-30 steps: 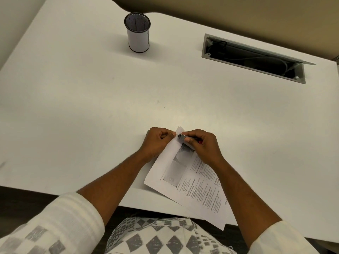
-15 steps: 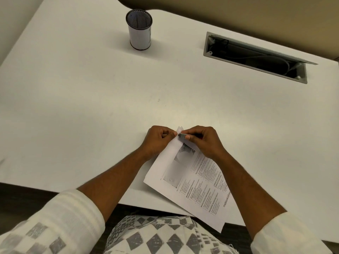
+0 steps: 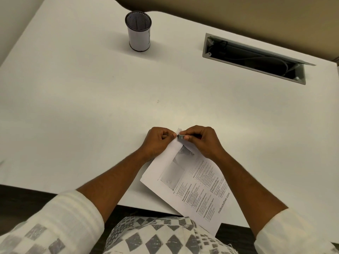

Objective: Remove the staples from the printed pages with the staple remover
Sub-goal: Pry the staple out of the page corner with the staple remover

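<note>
Metal staple remover (image 3: 181,137) mostly hidden in right hand (image 3: 200,139), staple indiscernible

The right hand (image 3: 202,142) hides most of the staple remover (image 3: 181,137), and any staple is too small to see.

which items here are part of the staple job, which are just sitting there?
In the job:
- printed pages, far corner pinched by the left hand
- staple remover, gripped by the right hand at that corner

Just sitting there:
- pen cup, far side of the desk
- open cable hatch
</note>
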Demonstrator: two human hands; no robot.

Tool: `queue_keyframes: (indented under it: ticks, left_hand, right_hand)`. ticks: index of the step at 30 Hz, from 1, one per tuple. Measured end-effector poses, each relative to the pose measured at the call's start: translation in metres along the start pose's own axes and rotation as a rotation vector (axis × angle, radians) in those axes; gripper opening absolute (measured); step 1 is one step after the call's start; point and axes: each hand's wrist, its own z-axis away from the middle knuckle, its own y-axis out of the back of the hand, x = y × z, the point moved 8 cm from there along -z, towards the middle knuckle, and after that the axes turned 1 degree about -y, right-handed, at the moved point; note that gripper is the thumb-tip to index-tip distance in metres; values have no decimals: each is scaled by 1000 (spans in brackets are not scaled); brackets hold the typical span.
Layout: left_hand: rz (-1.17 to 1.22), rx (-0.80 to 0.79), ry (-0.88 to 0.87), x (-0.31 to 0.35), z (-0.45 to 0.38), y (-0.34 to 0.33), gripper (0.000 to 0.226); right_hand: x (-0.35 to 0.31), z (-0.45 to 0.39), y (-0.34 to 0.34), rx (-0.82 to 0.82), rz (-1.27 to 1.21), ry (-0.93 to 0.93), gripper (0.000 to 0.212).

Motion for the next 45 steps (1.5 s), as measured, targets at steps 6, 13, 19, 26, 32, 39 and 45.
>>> queue_keyframes:
  ticks: [6,13,19,26,32,39,45]
  left_hand:
    - [-5,27,7,-4,-1,0,20]
    - [27,37,28,-6,-1,1,11]
    - [18,37,41,-3,-2,0,12]
    - [3,14,74,2,-2,-2,31]
    - [-40,50,107,-1,-5,-2,28]
    - [-74,44,127,-4,-8,-1,29]
    - [-59,52,117,-5,-8,-2,27]
  right_hand:
    - [4,-3,-1,-24,-61,-15,18]
    - [8,-1,-2,-33,-93,0,19]
    - [11,4,-2,-15,-170,21,19]
    - [11,5,-5,-15,-120,24,23]
    - [11,8,-5,-5,-54,31,23]
    - [11,12,-3,15,-38,49,21]
    - [7,14,-2,41,20,105,20]
